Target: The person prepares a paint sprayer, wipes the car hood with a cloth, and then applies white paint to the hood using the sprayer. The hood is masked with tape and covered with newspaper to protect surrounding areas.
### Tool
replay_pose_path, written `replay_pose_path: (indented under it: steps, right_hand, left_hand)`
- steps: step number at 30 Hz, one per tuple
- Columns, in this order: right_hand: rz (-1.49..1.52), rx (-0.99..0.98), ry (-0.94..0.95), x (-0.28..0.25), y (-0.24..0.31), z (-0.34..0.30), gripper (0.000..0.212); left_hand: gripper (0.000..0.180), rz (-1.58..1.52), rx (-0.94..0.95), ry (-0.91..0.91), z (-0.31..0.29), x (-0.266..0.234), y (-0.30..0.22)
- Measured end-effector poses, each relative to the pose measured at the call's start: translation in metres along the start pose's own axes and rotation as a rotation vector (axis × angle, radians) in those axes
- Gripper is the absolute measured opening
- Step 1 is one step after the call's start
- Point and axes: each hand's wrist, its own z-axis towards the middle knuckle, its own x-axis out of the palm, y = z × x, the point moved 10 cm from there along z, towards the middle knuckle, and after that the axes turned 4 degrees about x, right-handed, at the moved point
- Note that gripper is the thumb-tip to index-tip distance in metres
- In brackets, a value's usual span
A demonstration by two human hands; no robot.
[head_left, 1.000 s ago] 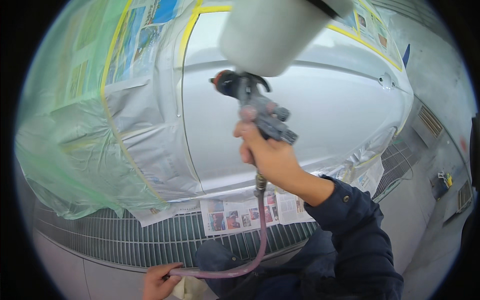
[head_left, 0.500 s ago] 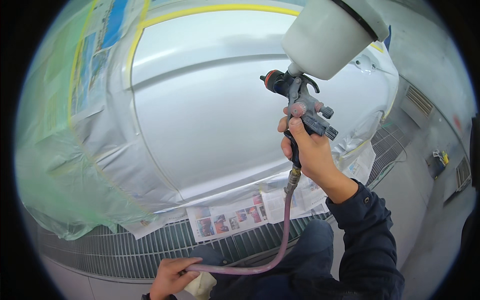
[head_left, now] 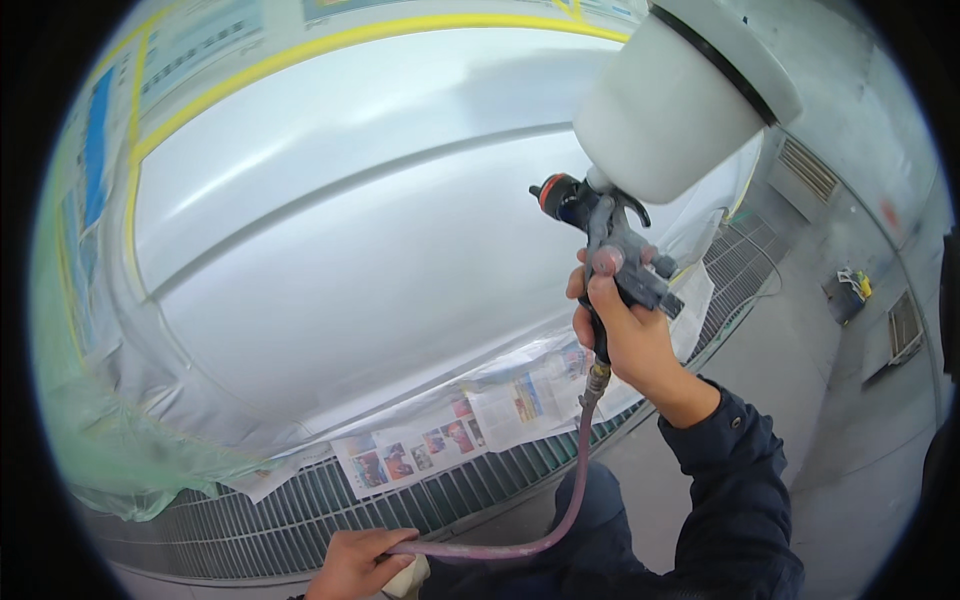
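Observation:
My right hand (head_left: 632,335) is wrapped round the grip of a spray gun (head_left: 612,235), whose nozzle points left across a white car door panel (head_left: 370,230). A large white paint cup (head_left: 672,110) with a black band sits tilted on top of the gun. From the bottom of the grip a pinkish air hose (head_left: 578,480) curves down and to the left. My left hand (head_left: 355,562) is closed round that hose low in the picture, with a pale cloth (head_left: 408,578) beneath its fingers. Whether the cloth is held too, I cannot tell.
Yellow masking tape (head_left: 300,55) edges the panel, and newspaper sheets (head_left: 410,455) hang below it. Green plastic film (head_left: 75,430) covers the left side. Metal floor grating (head_left: 290,520) runs under the panel. A dark container with something yellow (head_left: 848,292) stands at the right wall near vents.
The panel and its masking have shifted left and turned in the picture. The spray gun sits slightly lower and further right in view. Both hands keep their holds.

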Motion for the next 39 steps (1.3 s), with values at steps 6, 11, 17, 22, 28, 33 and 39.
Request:
replay_pose_path:
  steps: [6,11,17,22,28,33,39]
  right_hand:
    - [-0.095,0.165,0.017,-0.048,0.020,0.030,0.044]
    - [-0.084,0.260,-0.018,-0.091,0.035,0.041,0.044]
    - [-0.091,0.346,-0.072,-0.121,0.058,0.105,0.039]
    - [-0.081,0.367,-0.070,-0.171,0.058,0.127,0.041]
    - [-0.137,0.382,-0.052,-0.240,0.062,0.163,0.042]
    - [-0.153,0.392,-0.021,-0.293,0.061,0.185,0.040]
    - [-0.160,0.412,-0.064,-0.345,0.057,0.216,0.038]
  left_hand:
    - [0.038,0.116,-0.005,0.151,0.051,-0.006,-0.036]
    - [0.037,0.078,-0.105,0.235,0.075,-0.005,-0.081]
    - [0.032,0.047,-0.179,0.324,0.125,-0.031,-0.115]
    - [0.032,0.027,-0.204,0.275,0.157,-0.008,-0.143]
    - [0.030,-0.011,-0.240,0.205,0.218,0.024,-0.184]
    - [0.036,-0.022,-0.278,0.233,0.255,0.056,-0.218]
    - [0.030,-0.036,-0.266,0.221,0.304,0.075,-0.237]
